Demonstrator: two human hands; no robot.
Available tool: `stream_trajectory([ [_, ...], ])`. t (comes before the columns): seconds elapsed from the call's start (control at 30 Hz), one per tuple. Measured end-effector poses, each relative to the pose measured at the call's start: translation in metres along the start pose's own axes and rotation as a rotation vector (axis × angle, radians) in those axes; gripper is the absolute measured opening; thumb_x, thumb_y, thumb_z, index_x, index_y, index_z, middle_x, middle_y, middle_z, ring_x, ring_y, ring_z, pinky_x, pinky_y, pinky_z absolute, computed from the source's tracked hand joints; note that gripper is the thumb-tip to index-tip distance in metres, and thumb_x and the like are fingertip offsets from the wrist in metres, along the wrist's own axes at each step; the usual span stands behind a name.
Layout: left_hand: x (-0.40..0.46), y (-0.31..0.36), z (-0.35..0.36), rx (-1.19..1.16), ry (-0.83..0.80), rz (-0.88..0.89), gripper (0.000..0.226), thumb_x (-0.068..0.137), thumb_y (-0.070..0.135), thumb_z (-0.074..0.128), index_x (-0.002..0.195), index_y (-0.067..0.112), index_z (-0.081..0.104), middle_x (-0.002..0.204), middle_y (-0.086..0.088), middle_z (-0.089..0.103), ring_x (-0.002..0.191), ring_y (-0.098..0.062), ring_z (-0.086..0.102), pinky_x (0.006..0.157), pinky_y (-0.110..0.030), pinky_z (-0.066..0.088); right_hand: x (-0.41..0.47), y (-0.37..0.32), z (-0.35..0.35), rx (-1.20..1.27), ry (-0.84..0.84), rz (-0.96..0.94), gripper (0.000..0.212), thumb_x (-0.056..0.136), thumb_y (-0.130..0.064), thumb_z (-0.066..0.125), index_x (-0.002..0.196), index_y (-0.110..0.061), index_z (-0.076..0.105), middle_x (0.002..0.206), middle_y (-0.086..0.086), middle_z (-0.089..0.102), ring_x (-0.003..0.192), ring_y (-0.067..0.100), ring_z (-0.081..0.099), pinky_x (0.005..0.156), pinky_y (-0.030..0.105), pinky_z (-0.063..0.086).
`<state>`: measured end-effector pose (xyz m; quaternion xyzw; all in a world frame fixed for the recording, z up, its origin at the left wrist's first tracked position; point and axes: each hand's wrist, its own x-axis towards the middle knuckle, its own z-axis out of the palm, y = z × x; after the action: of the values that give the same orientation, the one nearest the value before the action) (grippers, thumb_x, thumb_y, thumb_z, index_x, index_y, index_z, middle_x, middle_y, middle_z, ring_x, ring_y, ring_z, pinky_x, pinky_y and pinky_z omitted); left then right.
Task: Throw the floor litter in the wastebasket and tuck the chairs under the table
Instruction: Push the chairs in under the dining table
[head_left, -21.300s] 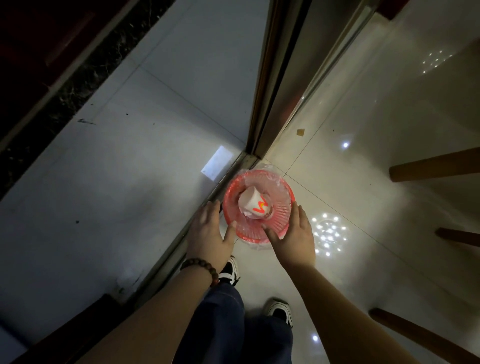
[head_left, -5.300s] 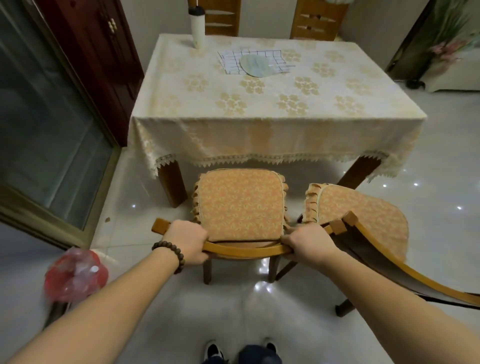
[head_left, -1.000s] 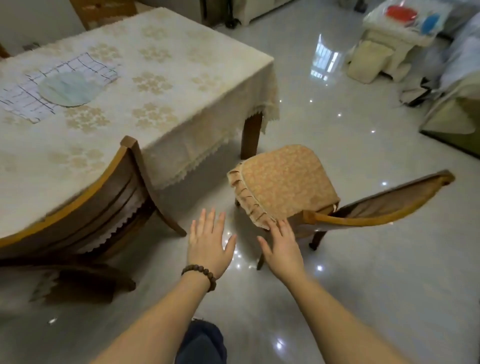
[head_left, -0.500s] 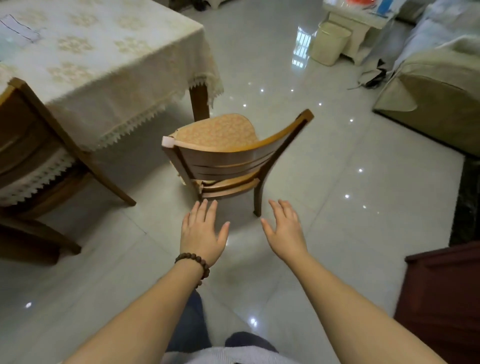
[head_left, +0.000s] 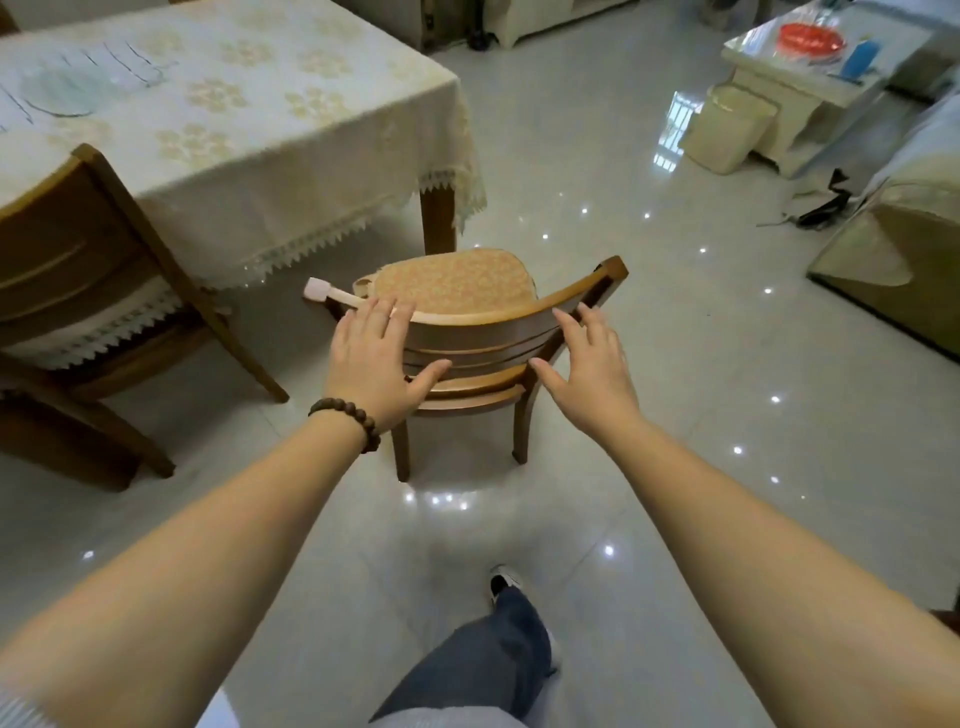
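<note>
A wooden chair (head_left: 483, 332) with an orange patterned cushion stands out on the tiled floor, near the table's right front corner, its curved back toward me. My left hand (head_left: 371, 358) lies spread over the left part of the backrest, fingers apart. My right hand (head_left: 587, 364) hovers open by the right part of the backrest, fingertips at the top rail. The table (head_left: 291, 130) wears a cream lace-edged cloth. A second wooden chair (head_left: 88, 270) sits pushed in at the table's near side on the left.
A cream wastebasket (head_left: 727, 127) stands beside a low side table (head_left: 795, 67) at the far right. A covered sofa (head_left: 893, 249) fills the right edge. Dark straps lie on the floor near it. My leg and shoe (head_left: 498, 582) are below.
Both hands have reached forward from mid-air to the backrest of the loose chair. I have stepped closer; the chair now sits nearer and more central in view.
</note>
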<state>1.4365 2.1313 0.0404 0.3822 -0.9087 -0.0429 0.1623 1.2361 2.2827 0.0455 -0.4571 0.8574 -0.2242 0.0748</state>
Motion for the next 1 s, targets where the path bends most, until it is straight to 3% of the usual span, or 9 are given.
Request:
stream_trajectory([
  [0.1, 0.028, -0.006, 0.016, 0.087, -0.028, 0.040, 0.091, 0.073, 0.075, 0.049, 0.144, 0.022, 0.025, 0.149, -0.008, 0.033, 0.139, -0.028, 0.023, 0.113, -0.045, 0.010, 0.040, 0.010, -0.003, -0.053, -0.045, -0.115, 0.073, 0.087, -0.049, 0.059, 0.147, -0.024, 0.027, 0.158, 0.009, 0.015, 0.146, 0.026, 0.006, 0.119, 0.047, 0.012],
  [0.23, 0.068, -0.016, 0.036, 0.285, -0.244, 0.097, 0.097, 0.068, 0.080, 0.048, 0.146, 0.031, 0.016, 0.154, -0.003, 0.024, 0.141, -0.025, 0.015, 0.113, -0.045, 0.000, 0.095, 0.023, 0.000, -0.208, -0.152, -0.293, 0.084, 0.080, -0.052, 0.066, 0.148, -0.027, 0.023, 0.158, 0.008, 0.016, 0.146, 0.026, 0.006, 0.118, 0.045, 0.006],
  [0.37, 0.090, -0.017, 0.044, 0.329, -0.455, 0.051, 0.087, 0.070, 0.076, 0.051, 0.142, 0.034, 0.024, 0.146, 0.001, 0.037, 0.132, -0.024, 0.033, 0.109, -0.049, 0.023, 0.139, 0.038, 0.004, -0.430, -0.314, -0.509, 0.077, 0.078, -0.048, 0.069, 0.142, -0.023, 0.034, 0.145, 0.007, 0.044, 0.135, 0.027, 0.034, 0.116, 0.042, 0.018],
  [0.43, 0.095, -0.014, 0.045, 0.354, -0.462, 0.032, 0.075, 0.075, 0.075, 0.047, 0.137, 0.035, 0.034, 0.137, 0.004, 0.048, 0.124, -0.022, 0.043, 0.105, -0.047, 0.029, 0.153, 0.040, 0.005, -0.541, -0.346, -0.587, 0.060, 0.082, -0.041, 0.066, 0.134, -0.024, 0.042, 0.131, 0.003, 0.057, 0.122, 0.026, 0.048, 0.107, 0.039, 0.032],
  [0.57, 0.106, -0.011, 0.042, 0.412, -0.485, 0.016, 0.069, 0.076, 0.075, 0.042, 0.131, 0.035, 0.045, 0.128, 0.007, 0.055, 0.116, -0.019, 0.049, 0.102, -0.043, 0.034, 0.166, 0.039, 0.005, -0.604, -0.364, -0.638, 0.038, 0.088, -0.030, 0.060, 0.123, -0.023, 0.047, 0.113, 0.003, 0.064, 0.103, 0.028, 0.058, 0.087, 0.040, 0.047],
  [0.63, 0.106, -0.011, 0.039, 0.416, -0.484, 0.008, 0.059, 0.076, 0.076, 0.040, 0.113, 0.034, 0.057, 0.098, 0.009, 0.062, 0.086, -0.014, 0.056, 0.078, -0.033, 0.045, 0.171, 0.039, 0.002, -0.611, -0.414, -0.680, 0.021, 0.089, -0.030, 0.057, 0.107, -0.021, 0.052, 0.099, 0.004, 0.066, 0.088, 0.029, 0.062, 0.068, 0.038, 0.051],
  [0.67, 0.106, -0.010, 0.037, 0.424, -0.481, 0.005, 0.052, 0.077, 0.075, 0.039, 0.098, 0.033, 0.060, 0.079, 0.010, 0.057, 0.068, -0.010, 0.051, 0.067, -0.030, 0.043, 0.174, 0.040, 0.001, -0.618, -0.448, -0.701, 0.015, 0.089, -0.030, 0.056, 0.102, -0.021, 0.054, 0.094, 0.005, 0.066, 0.084, 0.029, 0.063, 0.064, 0.037, 0.050],
  [0.73, 0.105, -0.006, 0.036, 0.430, -0.492, -0.013, 0.044, 0.079, 0.071, 0.039, 0.080, 0.031, 0.058, 0.062, 0.011, 0.044, 0.053, -0.007, 0.037, 0.060, -0.028, 0.038, 0.181, 0.042, 0.000, -0.623, -0.494, -0.752, 0.015, 0.090, -0.030, 0.056, 0.101, -0.020, 0.055, 0.091, 0.005, 0.066, 0.080, 0.028, 0.063, 0.062, 0.036, 0.048],
  [1.0, 0.129, 0.041, 0.058, 0.376, -0.419, -0.096, 0.045, 0.079, 0.071, 0.037, 0.067, 0.028, 0.046, 0.065, 0.011, 0.053, 0.060, -0.013, 0.049, 0.066, -0.030, 0.039, 0.241, 0.080, -0.022, -0.643, -0.500, -0.917, 0.020, 0.091, -0.033, 0.055, 0.109, -0.025, 0.056, 0.095, 0.004, 0.067, 0.083, 0.026, 0.064, 0.057, 0.030, 0.035],
])
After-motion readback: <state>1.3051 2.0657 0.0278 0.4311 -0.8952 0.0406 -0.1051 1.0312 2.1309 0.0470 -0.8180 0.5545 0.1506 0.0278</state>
